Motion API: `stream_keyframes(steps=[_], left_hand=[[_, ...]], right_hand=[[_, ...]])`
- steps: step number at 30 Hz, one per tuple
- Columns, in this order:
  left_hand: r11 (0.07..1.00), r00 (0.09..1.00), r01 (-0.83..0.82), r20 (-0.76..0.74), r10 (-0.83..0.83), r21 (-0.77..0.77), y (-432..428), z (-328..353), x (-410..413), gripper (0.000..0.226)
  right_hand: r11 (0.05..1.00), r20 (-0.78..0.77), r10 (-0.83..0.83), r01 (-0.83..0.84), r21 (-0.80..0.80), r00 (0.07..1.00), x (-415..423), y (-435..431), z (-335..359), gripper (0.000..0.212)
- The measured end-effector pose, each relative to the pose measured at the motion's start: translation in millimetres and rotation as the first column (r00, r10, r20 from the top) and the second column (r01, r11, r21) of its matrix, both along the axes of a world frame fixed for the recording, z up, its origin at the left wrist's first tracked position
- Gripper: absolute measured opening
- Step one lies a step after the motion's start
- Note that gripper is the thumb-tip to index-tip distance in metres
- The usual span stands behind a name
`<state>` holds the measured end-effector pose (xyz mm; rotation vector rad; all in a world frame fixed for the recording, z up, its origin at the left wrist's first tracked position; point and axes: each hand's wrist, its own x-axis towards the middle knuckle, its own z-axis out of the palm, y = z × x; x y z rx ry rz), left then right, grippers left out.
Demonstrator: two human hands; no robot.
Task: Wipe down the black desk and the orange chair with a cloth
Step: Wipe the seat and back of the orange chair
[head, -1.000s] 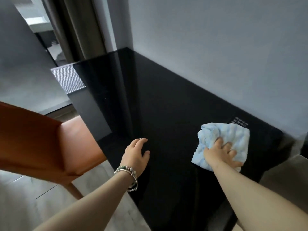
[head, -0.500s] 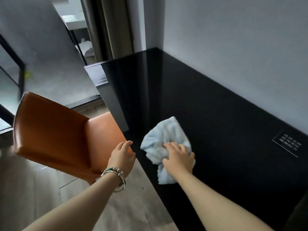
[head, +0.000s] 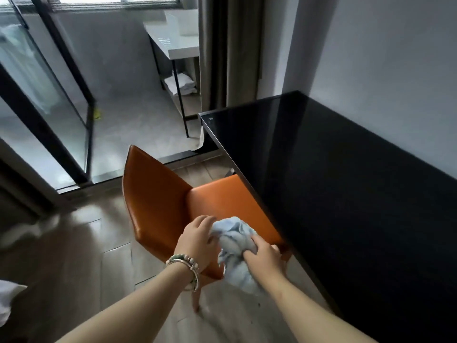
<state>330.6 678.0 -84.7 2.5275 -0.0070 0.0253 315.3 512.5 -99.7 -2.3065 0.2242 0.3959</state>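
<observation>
Orange chair, black desk, pale-blue cloth

Hotel-like room; glass partition, vanity counter, folded towels, black desk

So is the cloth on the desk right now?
No, the cloth is bunched between the left hand and right hand over the chair seat, off the desk.

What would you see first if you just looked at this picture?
The bright orange chair in the middle jumps out first, its seat partly under the black desk on the right. Just in front, the left hand and right hand hold a crumpled blue cloth over the seat's near corner.
</observation>
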Motion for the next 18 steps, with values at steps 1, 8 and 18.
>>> stream_keyframes(steps=[1,8,18], left_hand=[[1.000,0.999,0.017,0.041,-0.018,0.023,11,4,4,0.037],[0.921,0.943,-0.325,0.151,0.297,0.214,95,6,38,0.034],[0.592,0.598,-0.788,-0.436,0.672,-0.168,164,-10,102,0.075]], right_hand=[[0.998,0.011,-0.049,0.049,0.030,0.999,7,6,0,0.039],[0.962,-0.018,-0.141,0.141,0.234,0.990,67,50,-9,0.037],[0.949,-0.145,0.015,0.032,0.313,0.989,146,113,-33,0.018]])
